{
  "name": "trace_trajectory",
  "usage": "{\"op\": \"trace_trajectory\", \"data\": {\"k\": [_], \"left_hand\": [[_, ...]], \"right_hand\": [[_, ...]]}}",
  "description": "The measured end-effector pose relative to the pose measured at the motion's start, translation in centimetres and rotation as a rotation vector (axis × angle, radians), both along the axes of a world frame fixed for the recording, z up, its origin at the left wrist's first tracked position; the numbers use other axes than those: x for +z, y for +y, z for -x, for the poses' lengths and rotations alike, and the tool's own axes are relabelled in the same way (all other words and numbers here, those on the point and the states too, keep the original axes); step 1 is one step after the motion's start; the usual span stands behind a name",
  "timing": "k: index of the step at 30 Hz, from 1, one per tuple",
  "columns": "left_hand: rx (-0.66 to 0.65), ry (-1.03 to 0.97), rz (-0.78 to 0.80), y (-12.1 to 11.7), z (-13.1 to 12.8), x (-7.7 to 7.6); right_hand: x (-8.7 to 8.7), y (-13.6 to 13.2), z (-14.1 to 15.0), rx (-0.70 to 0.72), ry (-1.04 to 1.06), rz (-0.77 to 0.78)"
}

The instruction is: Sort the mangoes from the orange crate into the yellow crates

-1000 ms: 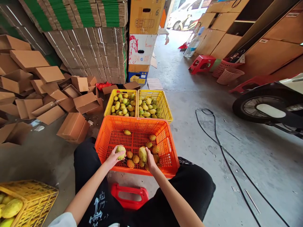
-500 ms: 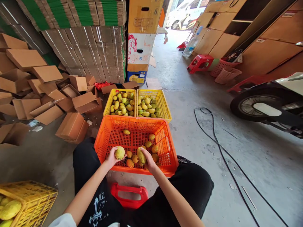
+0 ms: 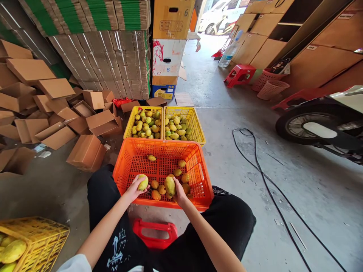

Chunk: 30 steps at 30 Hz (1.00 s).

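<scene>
My left hand [image 3: 135, 190] is wrapped around a yellow-green oval fruit [image 3: 143, 183], with the thumb over its top. In my right hand [image 3: 179, 192] is a second, longer yellow-green fruit [image 3: 169, 186], gripped from its right side. Both hands are over the near half of an orange plastic crate [image 3: 119, 160] between my knees. Several orange-yellow fruits [image 3: 155, 195] lie on the crate's bottom, mostly to the right, and a single yellow fruit [image 3: 151, 158] lies near its far wall.
Two yellow crates [image 3: 200, 132] of green-yellow fruit stand against the orange crate's far side. A tilted yellow crate [image 3: 47, 240] with fruit is at lower left. Cardboard boxes [image 3: 86, 151] litter the left floor. A black cable [image 3: 265, 175] and a motorbike wheel [image 3: 303, 122] are on the right.
Both fruits have been turned in my hands; the right one shows more of its broad side, and my left thumb now lies across the other. The crates have not moved.
</scene>
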State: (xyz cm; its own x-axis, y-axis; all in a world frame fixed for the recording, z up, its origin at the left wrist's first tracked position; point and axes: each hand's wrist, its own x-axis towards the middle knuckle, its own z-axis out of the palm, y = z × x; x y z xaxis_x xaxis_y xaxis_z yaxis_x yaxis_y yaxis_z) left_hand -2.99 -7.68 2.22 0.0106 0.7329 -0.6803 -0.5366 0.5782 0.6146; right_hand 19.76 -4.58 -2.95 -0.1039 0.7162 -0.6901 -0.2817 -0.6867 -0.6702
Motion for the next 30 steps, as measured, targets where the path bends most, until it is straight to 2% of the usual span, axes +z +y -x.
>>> {"op": "trace_trajectory", "data": {"k": [3,8,14,18,22,26,30], "left_hand": [[0.024,0.008,-0.013,0.1,-0.1,0.0],[0.081,-0.046,0.063,0.5,-0.1,0.4],[0.200,-0.131,0.107,0.8,0.1,0.9],[0.199,-0.133,0.087,0.7,-0.2,0.2],[0.272,-0.001,0.022,0.7,-0.1,-0.3],[0.354,0.051,0.010,1.0,0.4,0.0],[0.336,0.029,-0.018,1.0,0.6,0.3]], "right_hand": [[0.4,0.2,0.2,-0.030,0.052,0.113],[1.6,0.0,0.4,-0.015,0.200,0.036],[2.8,-0.4,0.3,0.023,0.168,-0.094],[3.1,-0.3,0.5,-0.002,0.175,0.026],[2.6,-0.2,0.7,-0.040,0.211,0.054],[1.2,0.0,0.5,-0.043,0.195,0.069],[0.0,0.2,0.2,-0.008,0.108,0.073]]}}
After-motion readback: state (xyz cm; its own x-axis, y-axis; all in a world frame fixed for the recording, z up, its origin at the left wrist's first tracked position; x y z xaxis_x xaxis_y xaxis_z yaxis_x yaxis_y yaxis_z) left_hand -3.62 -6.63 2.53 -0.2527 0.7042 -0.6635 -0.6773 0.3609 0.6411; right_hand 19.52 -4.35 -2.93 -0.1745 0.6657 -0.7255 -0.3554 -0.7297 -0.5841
